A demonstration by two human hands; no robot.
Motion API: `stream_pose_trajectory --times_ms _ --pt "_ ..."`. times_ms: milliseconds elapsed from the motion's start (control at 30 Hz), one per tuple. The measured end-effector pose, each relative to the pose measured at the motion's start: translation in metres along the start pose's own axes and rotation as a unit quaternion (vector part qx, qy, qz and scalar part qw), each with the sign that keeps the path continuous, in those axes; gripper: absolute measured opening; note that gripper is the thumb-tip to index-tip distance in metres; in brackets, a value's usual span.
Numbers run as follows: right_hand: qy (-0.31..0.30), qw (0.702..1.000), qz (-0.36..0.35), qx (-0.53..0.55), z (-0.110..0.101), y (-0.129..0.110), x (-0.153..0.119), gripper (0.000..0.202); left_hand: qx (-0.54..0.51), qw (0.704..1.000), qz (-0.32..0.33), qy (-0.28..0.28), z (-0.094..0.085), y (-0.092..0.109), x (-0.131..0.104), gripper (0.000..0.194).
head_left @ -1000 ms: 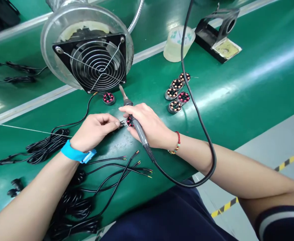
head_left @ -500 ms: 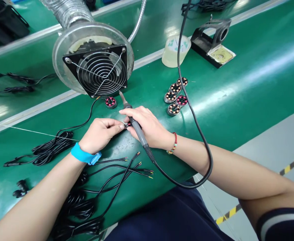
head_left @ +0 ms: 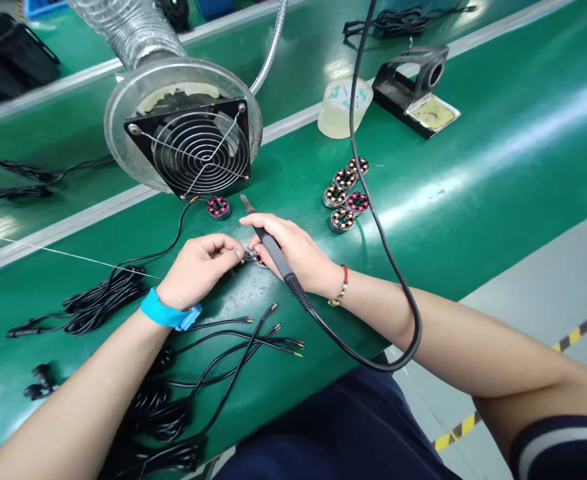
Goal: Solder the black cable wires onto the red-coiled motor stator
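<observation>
Wire ends point(head_left: 246, 254) sit pinched in the left hand point(head_left: 201, 267), touching a small round part point(head_left: 259, 259). Right hand point(head_left: 293, 253) grips the soldering iron point(head_left: 268, 240), tip pointing away.

Bright blue strap point(head_left: 169, 313) on my left wrist, and a beaded bracelet point(head_left: 340, 288) on my right one, mostly red with a few lighter beads I think. Arms bare, dark navy sleeve point(head_left: 563, 447) with a white stripe, dark navy trousers point(head_left: 343, 433).
</observation>
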State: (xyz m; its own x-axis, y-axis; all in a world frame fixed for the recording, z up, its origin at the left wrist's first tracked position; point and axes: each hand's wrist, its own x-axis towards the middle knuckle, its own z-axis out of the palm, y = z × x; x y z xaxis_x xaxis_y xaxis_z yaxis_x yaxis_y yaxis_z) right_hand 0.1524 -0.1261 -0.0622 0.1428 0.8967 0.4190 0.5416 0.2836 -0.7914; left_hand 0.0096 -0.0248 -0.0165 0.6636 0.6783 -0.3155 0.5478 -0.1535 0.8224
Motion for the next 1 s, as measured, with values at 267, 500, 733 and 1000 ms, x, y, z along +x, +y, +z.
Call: stream_pose_trajectory --times_ms 267,500,733,1000 --pt "-0.014 0.999 0.001 -0.044 0.000 -0.002 0.000 0.029 0.004 0.999 -0.005 0.033 0.002 -0.001 -0.001 0.025" --pt "-0.002 0.998 0.008 -0.069 -0.003 0.001 -0.003 0.039 0.037 0.999 0.030 -0.005 0.002 -0.007 0.004 0.034" --pt "0.075 0.995 0.017 -0.064 -0.019 -0.012 -0.009 0.033 0.175 0.954 0.201 0.140 -0.027 0.006 -0.008 0.033" --pt "0.106 0.975 -0.034 -0.195 -0.037 -0.002 -0.001 0.030 0.184 0.705 0.042 0.683 -0.214 -0.003 -0.025 0.038"
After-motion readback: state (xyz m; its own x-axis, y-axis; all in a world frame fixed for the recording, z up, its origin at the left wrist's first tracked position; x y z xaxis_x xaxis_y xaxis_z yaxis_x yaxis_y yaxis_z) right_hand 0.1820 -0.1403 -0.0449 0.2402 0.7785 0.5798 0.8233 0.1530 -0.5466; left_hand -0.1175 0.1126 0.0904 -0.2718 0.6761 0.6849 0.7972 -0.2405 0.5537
